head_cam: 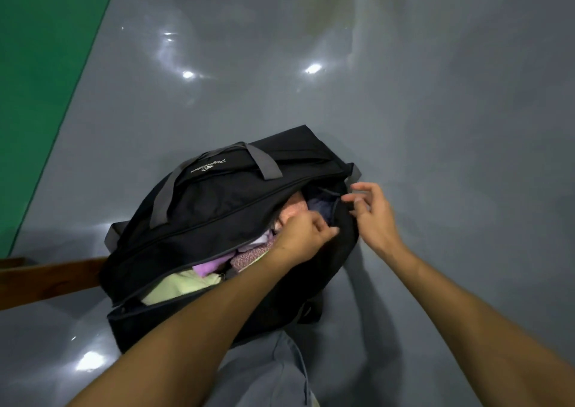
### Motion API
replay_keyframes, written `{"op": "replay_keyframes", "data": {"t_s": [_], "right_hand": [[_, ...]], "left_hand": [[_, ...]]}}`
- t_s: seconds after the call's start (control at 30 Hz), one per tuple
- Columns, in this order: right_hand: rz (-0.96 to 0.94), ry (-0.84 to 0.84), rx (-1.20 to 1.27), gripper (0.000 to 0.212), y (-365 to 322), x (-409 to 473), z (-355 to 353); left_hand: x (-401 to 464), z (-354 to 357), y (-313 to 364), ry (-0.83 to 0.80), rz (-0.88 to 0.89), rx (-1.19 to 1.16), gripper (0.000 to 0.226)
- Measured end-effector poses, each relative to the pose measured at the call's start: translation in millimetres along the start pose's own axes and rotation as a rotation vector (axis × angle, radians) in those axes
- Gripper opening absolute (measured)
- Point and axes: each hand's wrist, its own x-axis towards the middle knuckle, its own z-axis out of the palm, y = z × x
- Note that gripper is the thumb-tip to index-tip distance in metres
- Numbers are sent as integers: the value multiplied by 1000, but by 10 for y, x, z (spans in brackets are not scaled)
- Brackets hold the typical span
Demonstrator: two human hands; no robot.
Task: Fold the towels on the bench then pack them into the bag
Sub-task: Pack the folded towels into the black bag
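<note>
Towels [193, 282] already fill the bag [217, 213] — only zipping seems left; left hand [306, 232] grips its near rim, right hand [370, 216] fingers loosely released.

One black bag [217, 216], its zip open, with two grey handles [264, 162] showing on its top side. Inside, by colour, at least five towels can be counted: one pale green [183, 286], one lilac [208, 266], one speckled pink [249, 257], one peach [292, 210], and one dark blue [320, 205] just beside the fingers [351, 197]. Two hands: one left hand [306, 230], one right hand [371, 216]. One wooden desk [53, 277].
</note>
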Motion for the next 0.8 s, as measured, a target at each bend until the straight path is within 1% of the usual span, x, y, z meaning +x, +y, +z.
{"op": "replay_keyframes", "data": {"t_s": [0.03, 0.1, 0.13, 0.2, 0.27, 0.33, 0.4, 0.47, 0.5, 0.6, 0.7, 0.8], "right_hand": [[25, -15, 10, 25, 27, 51, -27], [70, -89, -34, 25, 84, 150, -41], [70, -129, -89, 28, 105, 187, -22], [49, -207, -148, 39, 117, 250, 60], [66, -271, -50, 41, 30, 248, 155], [63, -309, 29, 33, -34, 247, 261], [20, -303, 25, 24, -24, 275, 366], [18, -271, 9, 28, 31, 298, 444], [27, -265, 10, 25, 42, 301, 463], [56, -219, -35, 6, -2, 273, 432], [51, -202, -90, 10, -12, 295, 371], [29, -215, -74, 6, -46, 284, 292]], "left_hand": [[-34, -95, -32, 40, 13, 0, 35], [-153, -345, -70, 66, 73, 33, 32], [-220, -473, -97, 70, 110, 39, 29], [-347, -681, -136, 69, 169, 36, 26], [-460, -795, -181, 59, 202, 83, 24], [-538, -853, -239, 61, 210, 108, 23], [-576, -883, -311, 74, 206, 103, 23], [-611, -881, -354, 86, 201, 103, 23], [-623, -873, -361, 90, 199, 103, 23], [-646, -850, -341, 84, 206, 101, 22], [-657, -849, -298, 92, 207, 138, 23], [-667, -850, -288, 92, 197, 155, 23]]}}
